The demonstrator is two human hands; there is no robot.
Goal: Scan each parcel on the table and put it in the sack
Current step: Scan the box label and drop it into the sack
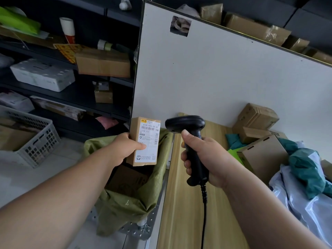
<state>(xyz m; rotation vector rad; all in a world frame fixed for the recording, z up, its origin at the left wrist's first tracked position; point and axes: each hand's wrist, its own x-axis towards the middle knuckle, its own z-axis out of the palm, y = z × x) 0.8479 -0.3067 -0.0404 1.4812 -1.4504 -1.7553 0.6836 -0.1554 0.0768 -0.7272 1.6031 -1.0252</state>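
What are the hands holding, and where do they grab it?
The left hand grips the small cardboard parcel by its left side, thumb on the label. The right hand grips the black scanner round its handle.

The parcel (145,141) sits within the left hand's (124,148) fingers (140,146), over the sack (125,203). Right of them, the right hand's (206,159) fingers (186,165) encircle the scanner (185,123), above the table (179,212).

White partition (215,78), dark shelving (86,94), pale floor (53,169)

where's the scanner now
Head view, mid-frame: the scanner is in the right hand above the table edge, just right of the parcel over the sack.
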